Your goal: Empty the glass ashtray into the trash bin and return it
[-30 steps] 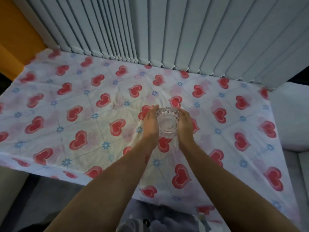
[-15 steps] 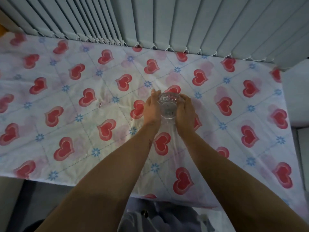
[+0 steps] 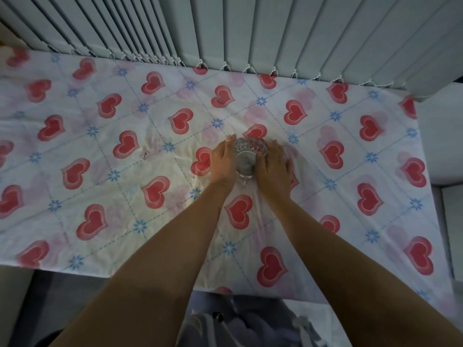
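Note:
The clear cut-glass ashtray [image 3: 246, 159] sits at the middle of a table covered with a white cloth printed with red hearts [image 3: 125, 171]. My left hand [image 3: 223, 162] cups its left side and my right hand [image 3: 273, 166] cups its right side, both wrapped on the glass. The bowl looks pale with a faint grey smudge inside. Whether its base rests on the cloth I cannot tell. No trash bin is in view.
Grey vertical blinds [image 3: 250, 31] hang along the far edge of the table. A pale cushion or seat [image 3: 443, 136] lies to the right. The table's near edge runs across the lower view, with dark floor and my clothing [image 3: 238, 324] below it.
Both hands have carried the ashtray farther onto the table and lower toward the cloth. The view has shifted closer over the table.

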`<action>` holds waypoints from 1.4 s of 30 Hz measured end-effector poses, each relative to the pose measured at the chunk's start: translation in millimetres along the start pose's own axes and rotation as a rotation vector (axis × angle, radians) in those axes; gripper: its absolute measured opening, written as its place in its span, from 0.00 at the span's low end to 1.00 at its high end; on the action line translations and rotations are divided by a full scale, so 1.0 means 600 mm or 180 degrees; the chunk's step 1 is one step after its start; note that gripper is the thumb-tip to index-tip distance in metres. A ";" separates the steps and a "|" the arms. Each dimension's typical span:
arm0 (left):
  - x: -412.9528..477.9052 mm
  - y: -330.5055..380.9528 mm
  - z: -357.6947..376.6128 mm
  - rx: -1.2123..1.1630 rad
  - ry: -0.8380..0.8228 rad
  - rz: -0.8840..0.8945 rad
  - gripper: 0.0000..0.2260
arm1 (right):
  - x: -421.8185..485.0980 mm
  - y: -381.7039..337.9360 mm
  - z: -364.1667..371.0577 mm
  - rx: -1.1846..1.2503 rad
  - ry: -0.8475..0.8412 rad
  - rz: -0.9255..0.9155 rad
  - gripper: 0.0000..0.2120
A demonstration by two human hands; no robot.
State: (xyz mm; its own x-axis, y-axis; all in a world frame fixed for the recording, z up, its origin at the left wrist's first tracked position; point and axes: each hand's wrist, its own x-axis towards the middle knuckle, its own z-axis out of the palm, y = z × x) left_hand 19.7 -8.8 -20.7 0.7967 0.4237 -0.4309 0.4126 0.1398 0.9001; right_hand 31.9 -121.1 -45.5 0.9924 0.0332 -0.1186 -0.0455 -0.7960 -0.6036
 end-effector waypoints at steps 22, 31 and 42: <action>-0.027 -0.063 -0.099 0.3354 -0.0196 0.1744 0.36 | -0.052 0.040 -0.038 -0.0040 -0.0146 -0.0369 0.28; 0.008 -0.010 -0.058 0.3387 -0.0281 0.1530 0.34 | 0.016 0.027 -0.039 0.0028 -0.0125 -0.0183 0.32; 0.031 -0.006 -0.061 0.3961 -0.0527 0.1553 0.35 | 0.033 0.016 -0.051 -0.0273 0.0014 -0.0402 0.28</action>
